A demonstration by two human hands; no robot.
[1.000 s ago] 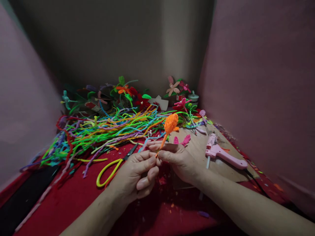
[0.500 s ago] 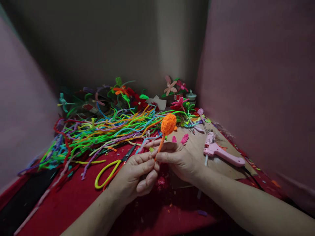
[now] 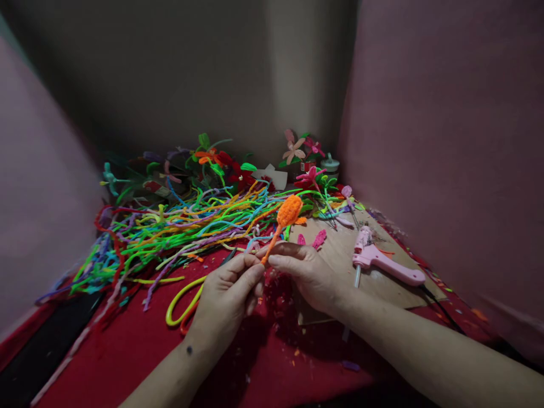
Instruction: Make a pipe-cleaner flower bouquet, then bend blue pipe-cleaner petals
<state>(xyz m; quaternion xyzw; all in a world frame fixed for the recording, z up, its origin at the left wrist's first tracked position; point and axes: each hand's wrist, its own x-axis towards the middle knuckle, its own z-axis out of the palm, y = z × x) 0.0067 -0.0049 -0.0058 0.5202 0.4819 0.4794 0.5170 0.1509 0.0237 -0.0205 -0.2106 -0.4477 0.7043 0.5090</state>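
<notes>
An orange pipe cleaner petal (image 3: pixel 289 211), rounded at the top with a twisted stem, tilts up and to the right between my hands. Thumb and fingers of my left hand (image 3: pixel 233 288) pinch the lower end of that stem. My right hand (image 3: pixel 306 273) grips the stem a little higher, its thumb and fingers closed around it. Yellow-handled scissors (image 3: pixel 174 310) lie beside my left hand, which covers part of them. Two pink petals (image 3: pixel 318 239) rest on the board beyond my right hand.
A big heap of colourful pipe cleaners (image 3: pixel 191 226) spreads across the back left. On a brown board (image 3: pixel 327 266) at the right lies a pink glue gun (image 3: pixel 382 263) with its cord. Finished flowers (image 3: pixel 294 152) and a small lidded jar (image 3: pixel 330 164) stand behind. Scraps dot the red cloth (image 3: pixel 272 368).
My left hand has turned over and slid down to the stem's end, now showing its back and wrist. The petal has tilted slightly more to the right, and more of its stem shows.
</notes>
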